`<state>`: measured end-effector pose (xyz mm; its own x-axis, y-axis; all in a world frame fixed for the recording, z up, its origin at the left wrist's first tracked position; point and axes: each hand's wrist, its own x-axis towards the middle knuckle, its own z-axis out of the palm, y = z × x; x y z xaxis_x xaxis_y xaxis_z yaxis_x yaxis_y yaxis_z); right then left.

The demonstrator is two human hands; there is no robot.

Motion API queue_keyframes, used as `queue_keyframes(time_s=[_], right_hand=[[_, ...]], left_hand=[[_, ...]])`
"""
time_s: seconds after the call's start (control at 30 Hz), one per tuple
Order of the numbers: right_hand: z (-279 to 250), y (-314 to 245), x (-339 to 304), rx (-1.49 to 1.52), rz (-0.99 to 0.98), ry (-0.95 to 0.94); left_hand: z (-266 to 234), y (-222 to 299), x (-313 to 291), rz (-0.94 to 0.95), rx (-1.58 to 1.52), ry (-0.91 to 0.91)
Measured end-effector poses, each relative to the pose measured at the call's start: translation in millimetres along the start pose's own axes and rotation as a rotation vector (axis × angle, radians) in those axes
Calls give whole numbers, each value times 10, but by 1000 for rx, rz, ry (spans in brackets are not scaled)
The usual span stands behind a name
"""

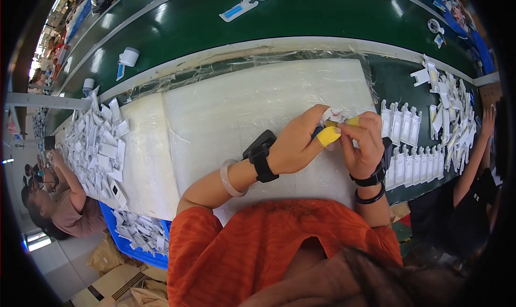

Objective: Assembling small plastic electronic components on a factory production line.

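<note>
Over the right part of the white padded mat (231, 108), my two hands meet around a small white plastic part (334, 114). My left hand (295, 142) has its fingers curled around it, and a yellow finger cover sits on the thumb. My right hand (365, 148) pinches at the part's near side, with yellow on a fingertip too. A darker bit shows between the fingertips, too covered to name. Just right of my hands stand rows of white plastic frames (400, 125), lined up side by side.
A heap of white plastic pieces (99, 146) lies at the left, above a blue bin (119, 230) of more pieces. Loose white frames (457, 119) pile up far right. Beyond the mat, a green conveyor (188, 25) carries white parts. Other people work at both sides.
</note>
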<state>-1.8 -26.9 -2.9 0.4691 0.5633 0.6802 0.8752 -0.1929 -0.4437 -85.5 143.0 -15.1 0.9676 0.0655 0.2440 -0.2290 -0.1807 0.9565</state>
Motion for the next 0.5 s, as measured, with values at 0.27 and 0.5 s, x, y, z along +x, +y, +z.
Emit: queue_keyframes(time_s=[0.27, 0.5], right_hand=[[13, -24, 8, 11, 2, 7], [45, -54, 16, 7, 7, 3]], left_hand=[[-6, 46, 0, -139, -10, -27], [9, 23, 30, -32, 23, 54]])
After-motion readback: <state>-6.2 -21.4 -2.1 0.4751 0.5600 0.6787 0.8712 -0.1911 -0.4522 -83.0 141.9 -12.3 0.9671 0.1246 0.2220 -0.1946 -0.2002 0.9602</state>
